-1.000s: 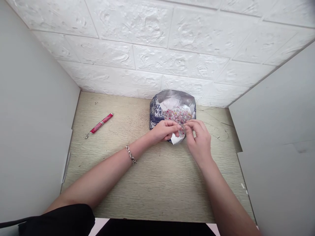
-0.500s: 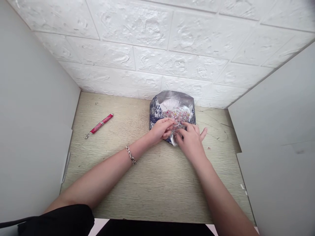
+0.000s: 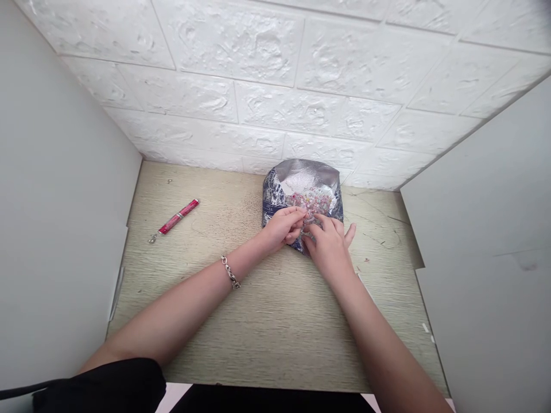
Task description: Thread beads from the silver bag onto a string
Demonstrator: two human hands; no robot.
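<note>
A foil-lined bag [image 3: 306,172] with a dark blue patterned outside lies opened out by the wall. Small pink, white and clear beads [image 3: 310,201] are heaped in it. Over the bag's left side, my left hand [image 3: 286,226] is closed in a pinch, and what its fingertips hold is too small to make out. A chain bracelet [image 3: 231,272] circles that wrist. My right hand [image 3: 329,241] reaches over the bag's near edge with bent, parted fingers at the beads and the little finger sticking out. No held object shows in it.
To the left lies a red, tube-like stick [image 3: 179,216], with a small shiny piece [image 3: 152,238] beside its lower end. Thin dark threads [image 3: 383,238] lie right of the bag. A white brick-pattern wall [image 3: 258,103] and grey side panels [image 3: 486,229] enclose the wooden tabletop [image 3: 267,327].
My right hand has shifted slightly left and its fingers have moved a little closer to my left hand. My left hand keeps its pinch almost unmoved.
</note>
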